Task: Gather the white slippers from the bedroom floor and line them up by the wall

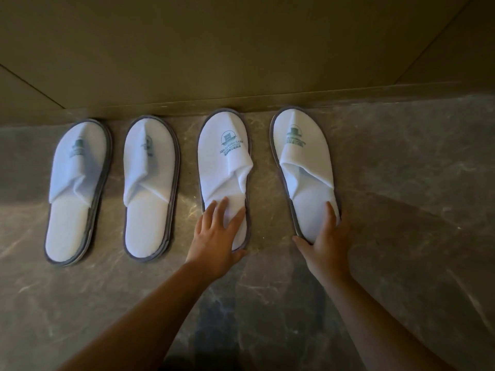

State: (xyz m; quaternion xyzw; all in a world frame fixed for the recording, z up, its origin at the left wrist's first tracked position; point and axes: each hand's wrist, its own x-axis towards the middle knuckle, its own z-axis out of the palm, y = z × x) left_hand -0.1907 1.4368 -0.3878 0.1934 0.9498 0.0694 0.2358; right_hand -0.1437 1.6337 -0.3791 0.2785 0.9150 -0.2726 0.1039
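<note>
1. Along the foot of the wall (241,62), four white slippers lie in a row on the marble floor (401,183), all with the toes pointing to the wall.
2. The first slipper (77,188) and the second slipper (150,188), counted from the left end of the wall, lie alone, with toes close to the wall but a little apart from it. Nobody touches them.
3. The third slipper (225,167) has its toe touching the wall or almost so. The left hand (214,236) lies flat on its heel part, fingers spread and pressing down, thumb at the heel edge; the fingers are not closed around anything.
4. The fourth slipper (302,162) is tilted a little, its heel farther to the right than its toe. The right hand (326,236) cups its heel: the fingers lie along the outer rim, the thumb is at the inner side of the heel, a loose hold and not a tight one.
5. The slippers look thin, light and soft. The upper cloth is folded and wrinkled, so I judge it will crush if one takes it there.
6. The grey-edged sole seems the firmest part. I think the best hold is at the heel, flat hand on the sole or fingers on the rim, and then to slide it; on the smooth stone it should glide easily.
7. As I judge it, the task is nearly done; only the fourth slipper may need to be turned straight.
</note>
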